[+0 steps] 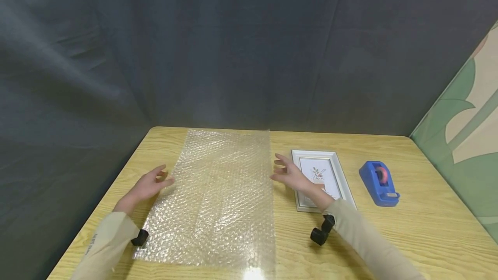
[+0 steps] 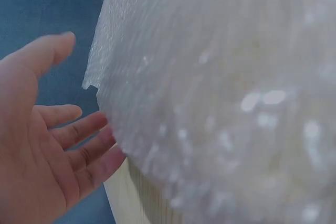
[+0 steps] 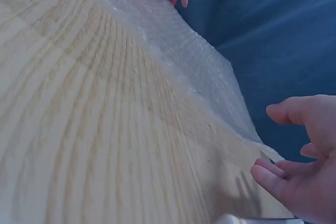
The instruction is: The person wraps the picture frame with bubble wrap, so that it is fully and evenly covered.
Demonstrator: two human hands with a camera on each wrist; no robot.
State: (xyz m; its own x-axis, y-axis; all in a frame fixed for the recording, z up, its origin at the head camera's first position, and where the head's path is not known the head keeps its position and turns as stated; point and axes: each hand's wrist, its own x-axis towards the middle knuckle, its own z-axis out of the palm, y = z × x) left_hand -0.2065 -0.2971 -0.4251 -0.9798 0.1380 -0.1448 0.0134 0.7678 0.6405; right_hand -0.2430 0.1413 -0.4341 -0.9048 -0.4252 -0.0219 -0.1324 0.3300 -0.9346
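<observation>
A sheet of clear bubble wrap (image 1: 221,198) lies flat on the wooden table. Beside its left edge is my left hand (image 1: 149,186), fingers relaxed and thumb apart, gripping nothing. In the left wrist view, the fingertips of that hand (image 2: 63,150) overlap the margin of the wrap (image 2: 210,129). My right hand (image 1: 291,176) hovers between the wrap's right edge and a white picture frame (image 1: 343,176), its fingers loosely spread and holding nothing. The right forearm hides part of the frame, which shows a floral print.
A blue tape dispenser (image 1: 375,187) with a pink roll stands right of the frame. The table (image 1: 424,224) ends at a dark curtain (image 1: 241,51) behind and on the left. On the right is a leaf-patterned panel (image 1: 467,159).
</observation>
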